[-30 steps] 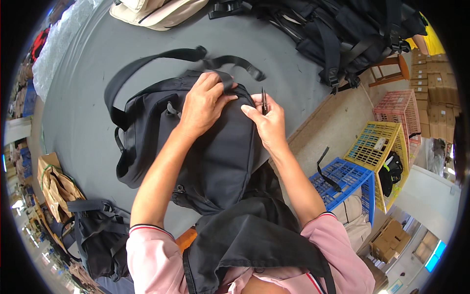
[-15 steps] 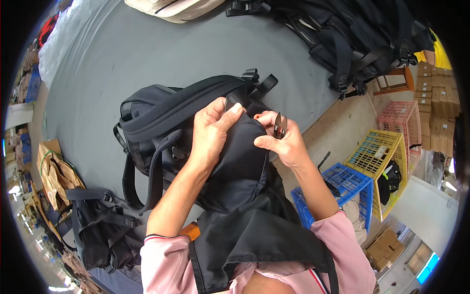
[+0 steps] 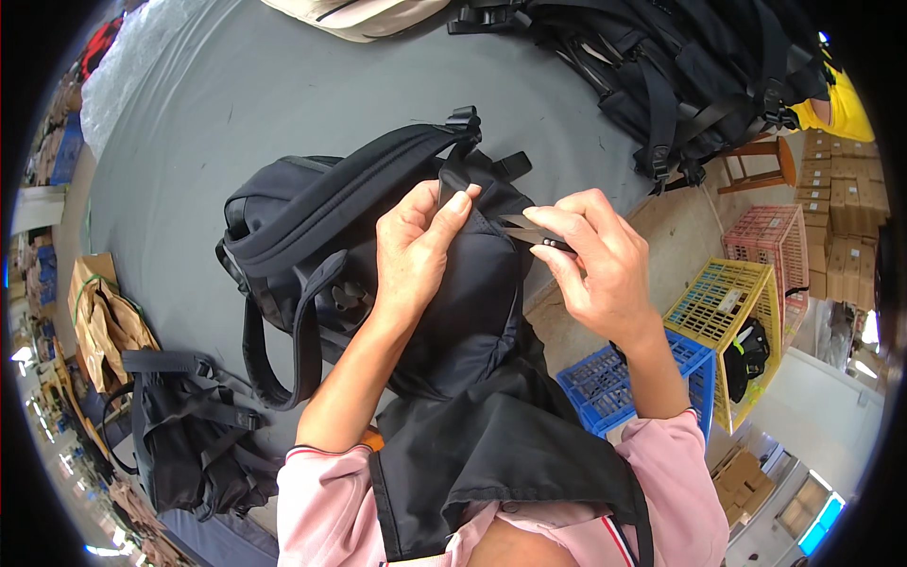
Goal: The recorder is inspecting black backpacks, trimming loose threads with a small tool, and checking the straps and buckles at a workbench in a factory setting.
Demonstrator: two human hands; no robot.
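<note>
A black backpack (image 3: 378, 203) lies on the grey table in front of me, its padded shoulder straps facing up and to the left. My left hand (image 3: 416, 241) pinches the edge of the backpack's fabric between thumb and fingers. In my right hand (image 3: 595, 265) is a pair of thread snips (image 3: 529, 230), gripped by thumb and fingers. Their pointed blades are apart and aim left at the backpack's edge, close to my left fingertips. Any thread between the blades is too small to make out.
Several black backpacks (image 3: 680, 76) are heaped at the far right; another black bag (image 3: 189, 430) lies at the near left. A beige bag (image 3: 368, 17) rests at the far edge of the grey table (image 3: 312, 94). Blue (image 3: 624, 373), yellow (image 3: 723, 293) and pink crates (image 3: 770, 236) stand at the right.
My right hand has turned the snips from pointing up to pointing left, blades at the backpack's edge. My left hand keeps its pinch on the fabric.
</note>
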